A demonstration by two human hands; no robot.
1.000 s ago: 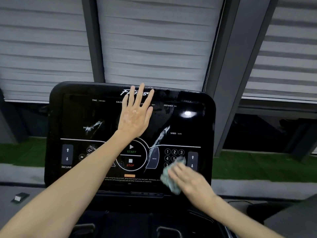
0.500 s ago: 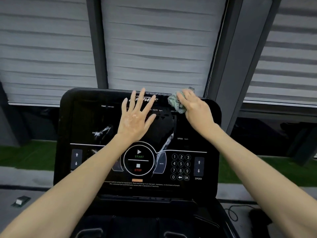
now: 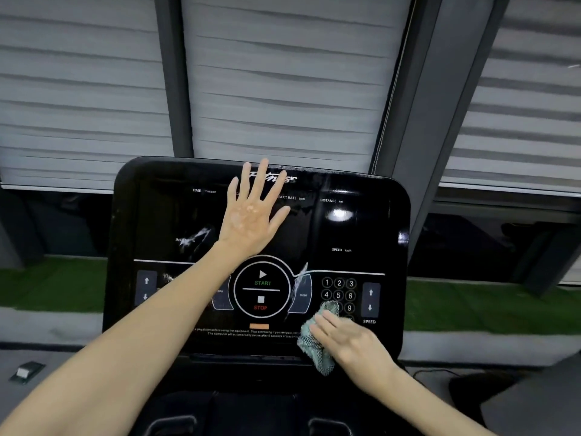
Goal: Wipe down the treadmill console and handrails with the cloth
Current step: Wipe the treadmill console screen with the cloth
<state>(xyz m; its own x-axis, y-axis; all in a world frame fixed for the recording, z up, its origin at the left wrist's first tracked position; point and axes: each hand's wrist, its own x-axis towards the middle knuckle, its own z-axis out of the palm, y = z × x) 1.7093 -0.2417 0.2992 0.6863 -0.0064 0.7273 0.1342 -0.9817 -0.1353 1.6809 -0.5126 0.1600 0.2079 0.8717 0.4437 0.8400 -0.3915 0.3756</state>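
The black glossy treadmill console (image 3: 361,234) fills the middle of the view, with white streaks on its screen. My left hand (image 3: 251,215) lies flat on the upper middle of the screen, fingers spread and straight. My right hand (image 3: 352,341) holds a bunched green-grey cloth (image 3: 314,347) against the console's lower right, over the bottom of the number keypad and beside the SPEED arrows. Part of the cloth hangs below the console's bottom edge. No handrail shows plainly.
Dark tray recesses (image 3: 169,423) sit under the console at the bottom edge. A small green-and-white object (image 3: 25,372) lies on the floor at the left. At the right are a black cable (image 3: 434,372) and a dark object (image 3: 478,388). Blinds and a grey pillar (image 3: 440,121) stand behind.
My right hand swept the cloth from the console's lower right up to its top right edge, then back down to the keypad. My left hand stayed flat on the screen.
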